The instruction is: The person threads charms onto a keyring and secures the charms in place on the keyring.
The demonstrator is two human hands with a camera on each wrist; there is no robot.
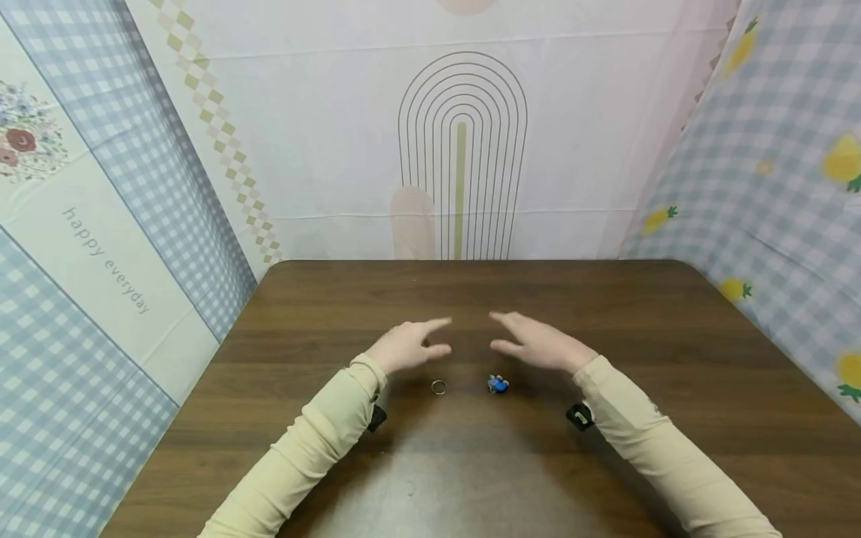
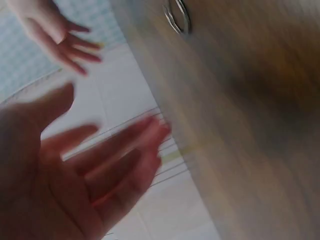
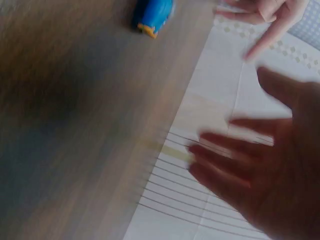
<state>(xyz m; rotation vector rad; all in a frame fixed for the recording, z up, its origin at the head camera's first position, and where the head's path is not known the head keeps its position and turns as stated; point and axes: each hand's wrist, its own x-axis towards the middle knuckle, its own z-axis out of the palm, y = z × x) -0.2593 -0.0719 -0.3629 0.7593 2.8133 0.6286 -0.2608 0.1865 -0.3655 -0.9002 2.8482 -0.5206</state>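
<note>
A small metal ring (image 1: 439, 387) lies on the brown wooden table, just below my left hand (image 1: 412, 345) in the head view. To its right lies a small blue figure (image 1: 498, 384) with a bit of orange on it, near my right hand (image 1: 538, 342). Both hands hover over the table with fingers extended and thumbs apart, facing each other, and hold nothing. In the left wrist view the ring (image 2: 178, 16) shows at the top edge. The blue figure (image 3: 156, 15) is partly cut off at the top of the right wrist view.
The dark wood table (image 1: 457, 463) spreads around both hands. A white cloth with an arch pattern (image 1: 323, 149) hangs behind its far edge. Blue checked cloths (image 1: 87, 97) hang on the left and right sides. A black strap piece (image 1: 580, 416) sits under the right wrist.
</note>
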